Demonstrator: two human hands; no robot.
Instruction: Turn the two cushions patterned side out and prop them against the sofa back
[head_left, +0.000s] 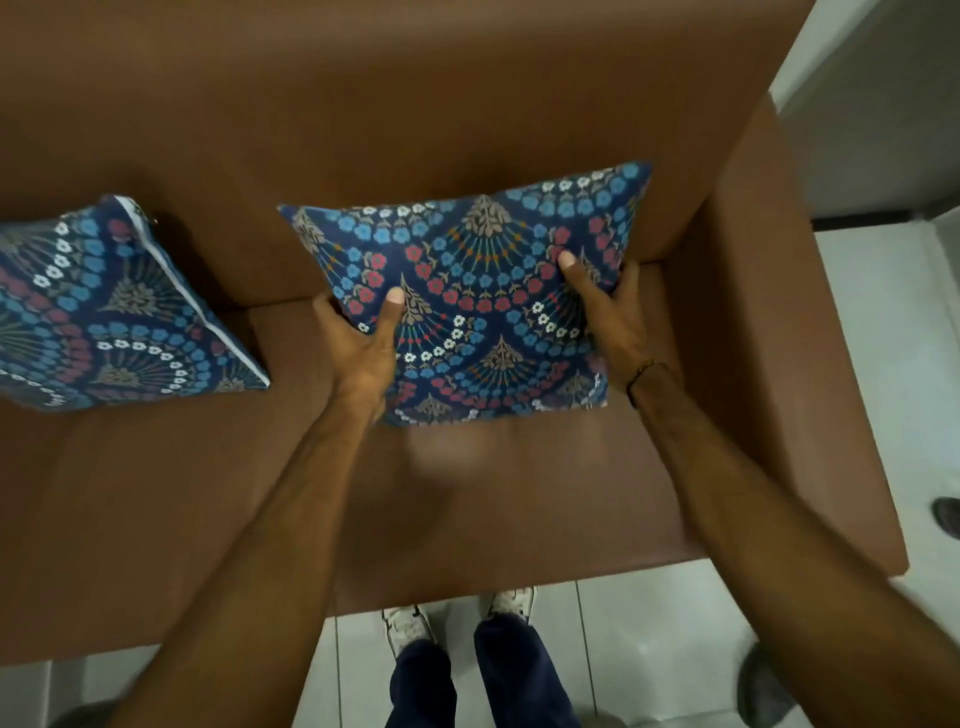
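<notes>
Two blue cushions with red, white and light-blue flower patterns are on a brown sofa. The right cushion (470, 291) shows its patterned side and leans toward the sofa back (363, 130), near the right armrest. My left hand (363, 343) grips its lower left edge, thumb on the front. On its right edge is my right hand (605, 306), thumb on the pattern. The left cushion (109, 312) stands at the frame's left edge, patterned side out, a white seam showing along its right edge, and no hand touches it.
The brown seat (260, 493) stretches in front of both cushions. The right armrest (753, 312) stands close beside the held cushion. My feet in white shoes (457, 618) stand on light floor tiles at the sofa's front edge. Dark shoes of others show at the right.
</notes>
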